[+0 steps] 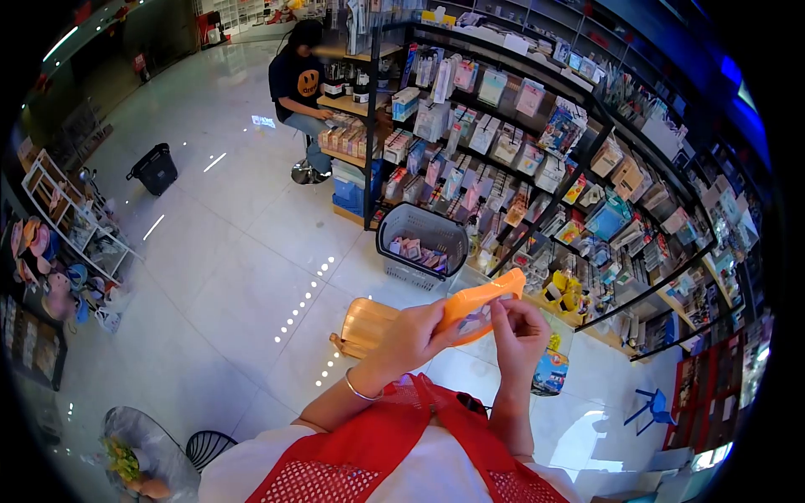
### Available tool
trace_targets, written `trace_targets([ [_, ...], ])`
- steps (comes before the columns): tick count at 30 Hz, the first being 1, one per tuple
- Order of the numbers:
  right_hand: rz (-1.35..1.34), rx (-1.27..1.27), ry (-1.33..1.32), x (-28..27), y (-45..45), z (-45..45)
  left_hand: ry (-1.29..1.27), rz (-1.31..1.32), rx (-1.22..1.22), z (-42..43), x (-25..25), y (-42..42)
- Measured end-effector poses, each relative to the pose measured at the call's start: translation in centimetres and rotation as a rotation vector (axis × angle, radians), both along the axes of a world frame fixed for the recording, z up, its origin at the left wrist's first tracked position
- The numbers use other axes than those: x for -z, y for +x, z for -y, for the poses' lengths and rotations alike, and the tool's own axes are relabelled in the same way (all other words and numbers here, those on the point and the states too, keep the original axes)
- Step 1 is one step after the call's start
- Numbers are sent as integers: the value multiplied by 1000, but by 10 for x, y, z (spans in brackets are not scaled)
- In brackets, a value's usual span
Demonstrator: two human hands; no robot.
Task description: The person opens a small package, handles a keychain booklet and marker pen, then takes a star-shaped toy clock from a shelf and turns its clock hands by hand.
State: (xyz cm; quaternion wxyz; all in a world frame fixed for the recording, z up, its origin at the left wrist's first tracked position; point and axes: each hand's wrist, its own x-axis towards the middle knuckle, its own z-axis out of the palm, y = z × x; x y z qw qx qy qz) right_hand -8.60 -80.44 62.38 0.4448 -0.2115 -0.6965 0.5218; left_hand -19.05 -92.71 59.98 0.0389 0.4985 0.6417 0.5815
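An orange plastic packet [480, 295] with a see-through part on its face is held up in front of my chest, tilted. My left hand [419, 329] grips its left end, thumb and fingers closed around it. The fingers of my right hand [516, 332] are pinched together at the packet's near right edge. What lies inside the packet is too small to make out. Below and beyond it stands a grey shopping basket [411, 272] with several small packs in it.
Shelves [511, 126] packed with hanging and boxed goods curve along the right. A small wooden stool [367, 324] stands below my left hand. A person [303, 92] sits at the shelf end. A black basket [154, 170], white rack [71, 214] and blue stool [654, 409] stand farther off.
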Motion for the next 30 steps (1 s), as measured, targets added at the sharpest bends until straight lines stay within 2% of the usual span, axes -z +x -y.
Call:
trace_targets([
  [2,14,116,119,5,2,-9,1,48,-6,3,-4,3],
  [3,66,169,284,0,3,-10,5,63,-9,2,-7,1],
  [6,125,230,379,-11,2,-6,21,-9,-61,4,-2,-2],
  [9,161,141,584,-7,1,-6,51,212,-66,7,-1,-3],
  [13,172,55,729,3,3,-6,136,221,-103,6,4,-5],
  [18,174,58,723,2,-2,-1,41,177,-63,15,-6,-6],
  [21,163,53,720,4,-6,2,108,169,-128,12,6,-6],
  [24,166,14,696,14,-8,10,118,278,-173,17,1,-3],
  [30,148,-69,685,15,-12,25,260,330,-173,13,9,-5],
])
